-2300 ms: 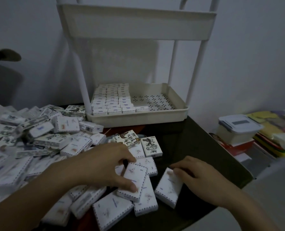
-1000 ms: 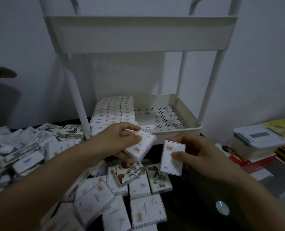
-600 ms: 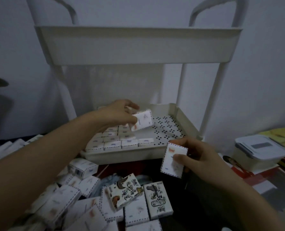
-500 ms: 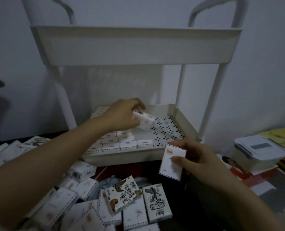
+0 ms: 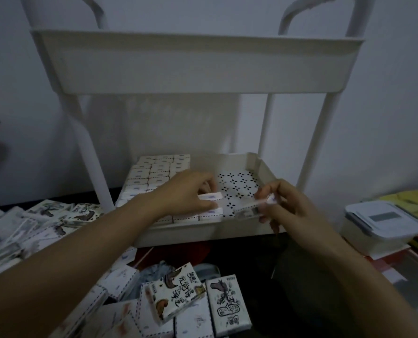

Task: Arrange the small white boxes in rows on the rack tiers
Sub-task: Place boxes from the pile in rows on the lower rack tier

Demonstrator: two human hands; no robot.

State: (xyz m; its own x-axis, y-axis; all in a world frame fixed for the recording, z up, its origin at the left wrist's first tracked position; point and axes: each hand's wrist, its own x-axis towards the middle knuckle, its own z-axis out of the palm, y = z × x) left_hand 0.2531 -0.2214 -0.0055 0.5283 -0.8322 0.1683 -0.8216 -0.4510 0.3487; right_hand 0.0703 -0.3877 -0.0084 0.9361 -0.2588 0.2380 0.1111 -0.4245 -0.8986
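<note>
Left hand (image 5: 190,193) pinches a box (image 5: 210,196) at the rows' right edge in the lower tier (image 5: 267,170); right hand (image 5: 286,206) pinches another box (image 5: 248,212) just right of it.

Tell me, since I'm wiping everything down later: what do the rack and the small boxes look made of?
The rack looks like matte white plastic or coated metal; the smooth moulded walls and punched floor leave it open. The boxes look like printed matte cardboard, with crisp folded edges.
</note>
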